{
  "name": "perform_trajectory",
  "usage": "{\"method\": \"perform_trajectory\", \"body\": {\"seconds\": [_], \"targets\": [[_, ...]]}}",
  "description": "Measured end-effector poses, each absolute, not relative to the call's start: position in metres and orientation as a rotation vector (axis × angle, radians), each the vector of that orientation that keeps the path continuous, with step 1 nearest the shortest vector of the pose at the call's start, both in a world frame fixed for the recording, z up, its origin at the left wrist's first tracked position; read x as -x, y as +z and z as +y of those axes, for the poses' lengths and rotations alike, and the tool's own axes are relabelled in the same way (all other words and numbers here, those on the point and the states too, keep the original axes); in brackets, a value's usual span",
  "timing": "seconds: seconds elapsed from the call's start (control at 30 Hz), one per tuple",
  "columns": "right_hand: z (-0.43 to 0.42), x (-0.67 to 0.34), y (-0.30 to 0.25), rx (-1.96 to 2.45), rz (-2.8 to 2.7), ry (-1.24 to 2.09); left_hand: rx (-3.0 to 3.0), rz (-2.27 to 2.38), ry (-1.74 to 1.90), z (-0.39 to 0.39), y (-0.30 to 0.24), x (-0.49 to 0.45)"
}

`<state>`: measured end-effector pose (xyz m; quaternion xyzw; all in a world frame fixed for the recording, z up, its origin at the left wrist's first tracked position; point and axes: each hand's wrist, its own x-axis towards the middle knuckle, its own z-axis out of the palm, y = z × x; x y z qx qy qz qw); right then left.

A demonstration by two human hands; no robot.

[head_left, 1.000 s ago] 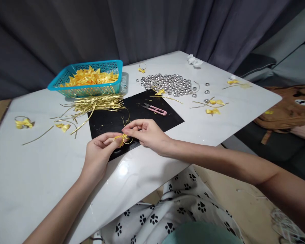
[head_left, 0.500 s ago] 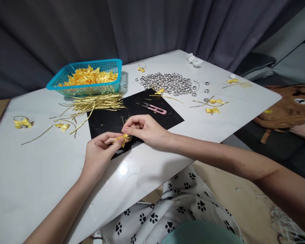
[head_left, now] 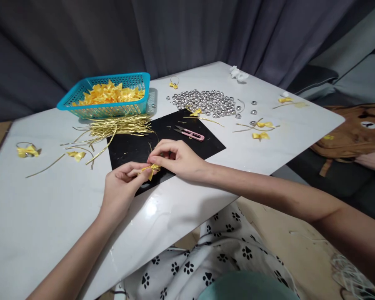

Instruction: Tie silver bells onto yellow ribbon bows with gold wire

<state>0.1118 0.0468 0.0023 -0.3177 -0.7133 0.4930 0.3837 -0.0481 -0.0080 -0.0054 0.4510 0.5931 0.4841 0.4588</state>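
Note:
Between thumb and fingers, my left hand (head_left: 122, 182) pinches a small yellow ribbon bow (head_left: 153, 170) with gold cord around it. Touching the top of the bow, my right hand (head_left: 179, 160) has its thumb and forefinger closed on what looks like the thin gold cord (head_left: 150, 146), a strand of which sticks up behind the fingers. Both hands are over the near part of a black mat (head_left: 125, 150). The fingertips hide much of the cord. Pink-handled thread snips (head_left: 192, 134) lie on the mat beyond my right hand.
A teal basket (head_left: 109, 110) of yellow bows stands at the back left, gold cords (head_left: 121, 126) heaped before it. Silver beads (head_left: 206, 102) are piled behind the mat. Loose bows (head_left: 261, 136) lie on the white table (head_left: 50, 216), and a finished-looking bow loop (head_left: 28, 151) sits left.
My right hand's fingertips have shifted very slightly left along the bow. The bow has turned a little in my left fingers; the rest looks the same.

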Motion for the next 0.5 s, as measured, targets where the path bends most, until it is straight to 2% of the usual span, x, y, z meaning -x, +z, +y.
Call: {"method": "perform_trajectory", "body": {"seconds": [0.3,0.5], "targets": [[0.0508,-0.1117,-0.0029,0.625,-1.927,1.064,-1.158,1.487,1.189,-0.0092,-0.0036,0.0453],[0.0527,-0.1093,0.0061,0.637,-1.857,1.134,-1.173,1.503,1.178,-0.01,-0.0036,0.0454]]}}
